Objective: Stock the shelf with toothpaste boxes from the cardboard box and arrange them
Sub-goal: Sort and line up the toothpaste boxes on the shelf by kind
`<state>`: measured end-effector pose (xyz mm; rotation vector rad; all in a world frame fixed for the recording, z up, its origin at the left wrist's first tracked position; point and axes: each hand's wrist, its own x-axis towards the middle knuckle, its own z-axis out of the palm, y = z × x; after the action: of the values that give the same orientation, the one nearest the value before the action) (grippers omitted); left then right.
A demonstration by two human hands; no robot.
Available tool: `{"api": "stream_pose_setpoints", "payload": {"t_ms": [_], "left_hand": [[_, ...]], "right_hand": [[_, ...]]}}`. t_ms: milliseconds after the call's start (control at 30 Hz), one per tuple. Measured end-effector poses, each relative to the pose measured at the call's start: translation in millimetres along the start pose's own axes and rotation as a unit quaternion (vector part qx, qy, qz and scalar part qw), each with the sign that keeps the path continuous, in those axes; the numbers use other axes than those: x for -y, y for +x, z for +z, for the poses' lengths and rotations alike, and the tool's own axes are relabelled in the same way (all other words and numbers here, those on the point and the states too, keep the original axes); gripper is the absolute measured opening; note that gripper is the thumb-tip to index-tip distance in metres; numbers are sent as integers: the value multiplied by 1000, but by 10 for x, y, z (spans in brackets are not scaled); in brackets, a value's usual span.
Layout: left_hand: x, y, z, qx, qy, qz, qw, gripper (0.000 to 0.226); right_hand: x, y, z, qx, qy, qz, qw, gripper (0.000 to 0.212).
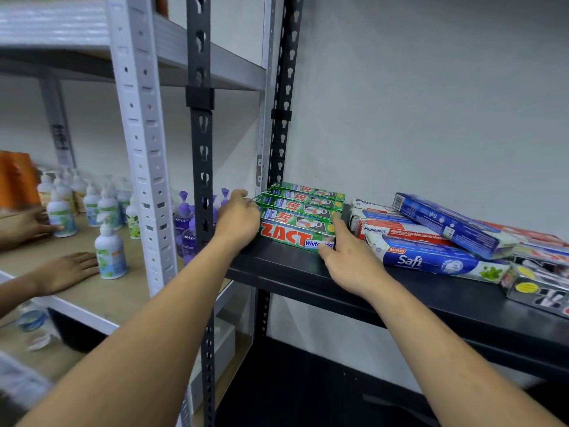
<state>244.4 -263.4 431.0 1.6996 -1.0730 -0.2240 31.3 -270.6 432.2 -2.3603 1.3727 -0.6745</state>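
Forearms are reaching up and away from the camera to the ZACT boxes [303, 211]. These green cartons are lying side by side in a row that runs from near to far, at the left end of the black shelf [400, 291], close to its uprights.

The left hand [238, 221] is cupping the left ends of the row with bent fingers. The fingertips are hiding behind the hand, so I cannot tell whether it is gripping or only pushing. The right hand [348, 260] is bracketing the near right corner. Its forefinger is lying straight along the right ends and its thumb is pressing on the near face of the nearest box, with nothing pinched. Together the hands seem to be squaring the row up.

Just to the right, a pile [431, 241] of other toothpaste boxes is lying loose and crossed at angles: Pepsodent, Safi, a blue one resting on top, and silver ones at the far right.

Stocking therefore looks partly done. The green group is nearly arranged, while the pile is waiting to be sorted into rows. The cardboard box is not showing, so how many boxes are left in it cannot be judged.

Farther left, on a white rack [141, 149], bottles [109, 254] are standing, and another person's hands [69, 271] are working among them.
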Motion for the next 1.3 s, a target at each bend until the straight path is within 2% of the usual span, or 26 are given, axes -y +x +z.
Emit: {"api": "stream_pose_setpoints", "payload": {"t_ms": [167, 333, 433, 567, 700, 800, 900, 1000, 1067, 1200, 1300], "left_hand": [[6, -6, 5, 0, 9, 7, 1000, 39], [-30, -70, 23, -11, 50, 32, 998, 37], [-41, -176, 61, -22, 103, 111, 988, 35], [-134, -411, 144, -54, 234, 203, 949, 46], [-510, -693, 333, -24, 228, 333, 915, 43], [-847, -955, 647, 41, 179, 389, 903, 42], [-1109, -1165, 1059, 112, 172, 408, 889, 45], [-1206, -1199, 1404, 152, 233, 356, 892, 55], [-1139, -1191, 1526, 152, 289, 315, 891, 57], [-1061, -1187, 1559, 126, 284, 323, 894, 54], [-1054, -1184, 1563, 112, 273, 328, 897, 51]], "right_hand": [[-8, -1, 15, -7, -13, -14, 1000, 66], [18, -94, 72, -81, -43, -27, 995, 65], [-2, -217, 69, -110, -21, -72, 991, 63], [-131, -470, -77, -136, 18, -132, 982, 55], [-448, -730, -446, -190, -40, -168, 966, 43], [-764, -847, -814, -226, -83, -131, 962, 43], [-1068, -906, -1170, -227, -118, -63, 965, 48], [-1326, -889, -1410, -208, -120, -12, 971, 54], [-1461, -870, -1488, -182, -111, 6, 977, 59], [-1638, -793, -1462, -136, -89, 11, 987, 62], [-1677, -630, -1412, -157, -62, 14, 985, 64]]}}
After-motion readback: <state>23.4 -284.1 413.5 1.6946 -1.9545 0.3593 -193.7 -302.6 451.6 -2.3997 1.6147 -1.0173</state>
